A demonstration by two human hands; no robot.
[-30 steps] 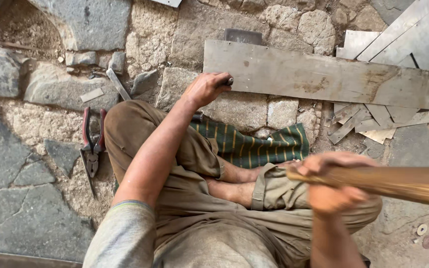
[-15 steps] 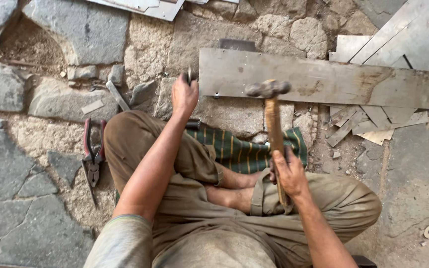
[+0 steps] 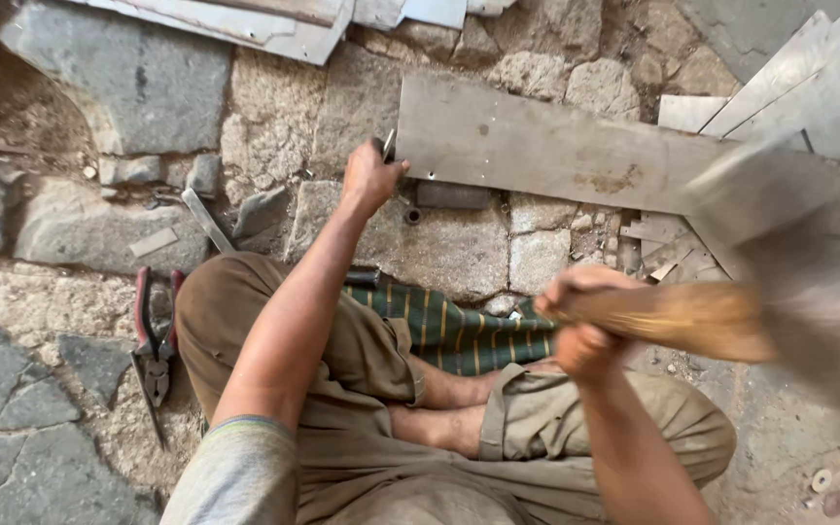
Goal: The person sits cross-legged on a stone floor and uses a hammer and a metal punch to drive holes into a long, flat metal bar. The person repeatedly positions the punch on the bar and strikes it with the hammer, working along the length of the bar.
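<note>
The left hand (image 3: 371, 177) is gripping a chisel (image 3: 388, 146) closed-fisted, touching the left end of the metal strip (image 3: 546, 146) lying on the stone floor (image 3: 99, 87). The right hand (image 3: 580, 326) is clenching a blurred wooden hammer handle (image 3: 682, 319), well apart below the strip, with the pliers (image 3: 153, 340) lying far left of it.

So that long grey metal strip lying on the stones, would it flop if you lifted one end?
Probably not much. The metal strip looks flat and fairly thick, so likely stiff and heavy for its size. Its cut edges may be sharp. Flat on stone, it should slide rather than roll.
</note>
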